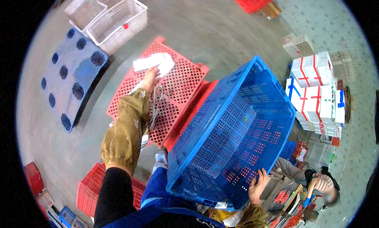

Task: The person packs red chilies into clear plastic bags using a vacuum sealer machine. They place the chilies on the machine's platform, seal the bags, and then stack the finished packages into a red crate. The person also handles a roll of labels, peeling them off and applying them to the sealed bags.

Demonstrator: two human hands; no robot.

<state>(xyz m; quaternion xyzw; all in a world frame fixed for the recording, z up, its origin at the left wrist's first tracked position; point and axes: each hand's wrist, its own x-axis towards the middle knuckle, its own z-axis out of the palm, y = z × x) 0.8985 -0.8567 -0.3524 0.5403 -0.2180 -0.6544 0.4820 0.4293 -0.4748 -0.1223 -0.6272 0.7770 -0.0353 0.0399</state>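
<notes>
A large blue perforated plastic crate point(223, 133) lies tilted before me, its open side facing up and towards me. My right hand point(258, 185) grips its near right rim, fingers over the edge. My left hand point(151, 75) is on a white sheet or bag point(165, 63) lying on an upturned red plastic crate point(177, 88); whether its fingers close on the white thing I cannot tell. Beside my left wrist lies a loose bundle of pale cord point(155, 109). Another red surface point(189, 112) shows between the red crate and the blue one.
White basket crates point(118, 23) and a blue spotted platform point(69, 77) stand at the upper left. Below my left arm is a red basket point(88, 189). Taped white foam boxes point(311, 100) are stacked at the right. A person point(322, 183) works low at the lower right, by trays.
</notes>
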